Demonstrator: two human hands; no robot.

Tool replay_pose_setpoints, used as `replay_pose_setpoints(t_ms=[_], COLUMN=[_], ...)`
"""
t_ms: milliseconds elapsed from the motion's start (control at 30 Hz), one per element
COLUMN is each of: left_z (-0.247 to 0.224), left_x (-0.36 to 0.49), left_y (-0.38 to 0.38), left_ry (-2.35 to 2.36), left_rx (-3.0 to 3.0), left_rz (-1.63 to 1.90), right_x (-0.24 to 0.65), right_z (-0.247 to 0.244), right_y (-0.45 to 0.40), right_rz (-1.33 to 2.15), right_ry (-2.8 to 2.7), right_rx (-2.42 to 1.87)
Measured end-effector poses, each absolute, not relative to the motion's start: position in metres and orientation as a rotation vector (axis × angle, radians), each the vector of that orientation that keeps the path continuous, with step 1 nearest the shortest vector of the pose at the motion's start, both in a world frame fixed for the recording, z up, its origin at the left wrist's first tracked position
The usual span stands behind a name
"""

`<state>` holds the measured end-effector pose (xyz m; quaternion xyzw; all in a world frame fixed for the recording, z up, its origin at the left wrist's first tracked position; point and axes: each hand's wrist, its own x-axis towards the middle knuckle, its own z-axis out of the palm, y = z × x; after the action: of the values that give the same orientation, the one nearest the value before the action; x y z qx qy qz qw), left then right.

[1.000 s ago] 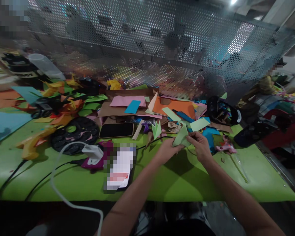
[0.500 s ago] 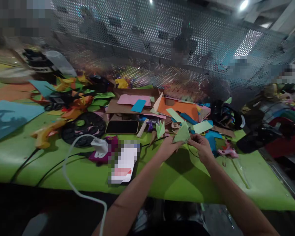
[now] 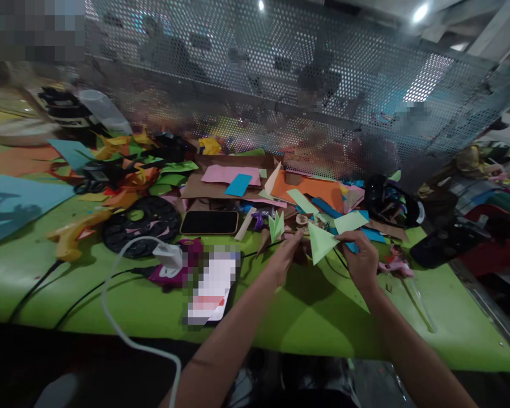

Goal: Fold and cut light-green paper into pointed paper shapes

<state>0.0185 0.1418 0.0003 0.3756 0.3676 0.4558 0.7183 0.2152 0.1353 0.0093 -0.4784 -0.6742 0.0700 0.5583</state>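
Observation:
A light green folded paper triangle (image 3: pixel 321 242) is pinched at its right corner by my right hand (image 3: pixel 359 255), above the green table. My left hand (image 3: pixel 284 259) is just left of the triangle, apart from it, with its fingers extended toward the paper pile. Beyond my left hand stands a pleated light green paper piece (image 3: pixel 276 226). A flat light green strip (image 3: pixel 350 221) lies behind my right hand.
On the green table (image 3: pixel 144 306) lie a lit phone (image 3: pixel 212 286), a dark phone (image 3: pixel 209 222), a purple power adapter (image 3: pixel 176 266), a black round tray (image 3: pixel 141 226) and a yellow glue gun (image 3: pixel 70 235). Behind rises a perforated metal screen (image 3: pixel 246 73).
My left hand has let go of the paper triangle and moved slightly left. The triangle has turned in my right hand, one point now facing down.

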Motion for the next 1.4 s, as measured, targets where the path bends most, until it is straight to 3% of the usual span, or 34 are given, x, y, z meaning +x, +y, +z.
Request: replay_pose_setpoints(t_ms=[200, 433, 533, 833, 1400], left_z=[-0.002, -0.008, -0.009, -0.012, -0.016], left_x=[0.019, 0.021, 0.022, 0.023, 0.026], left_y=[0.142, 0.148, 0.148, 0.146, 0.148], left_ry=[0.814, 0.878, 0.896, 0.912, 0.895], left_rx=[0.858, 1.04, 1.123, 1.416, 1.425], left_rz=[1.034, 1.19, 1.187, 1.145, 1.103], right_x=[0.208, 0.21, 0.209, 0.205, 0.207], right_z=[0.007, 0.006, 0.005, 0.004, 0.0], right_y=[0.132, 0.138, 0.141, 0.142, 0.142], right_rz=[0.1, 0.922, 1.103, 1.049, 0.954], right_ry=[-1.776, -1.39, -1.281, -1.235, -1.382], right_rx=[-1.064, -1.177, -1.189, -1.259, -1.29])
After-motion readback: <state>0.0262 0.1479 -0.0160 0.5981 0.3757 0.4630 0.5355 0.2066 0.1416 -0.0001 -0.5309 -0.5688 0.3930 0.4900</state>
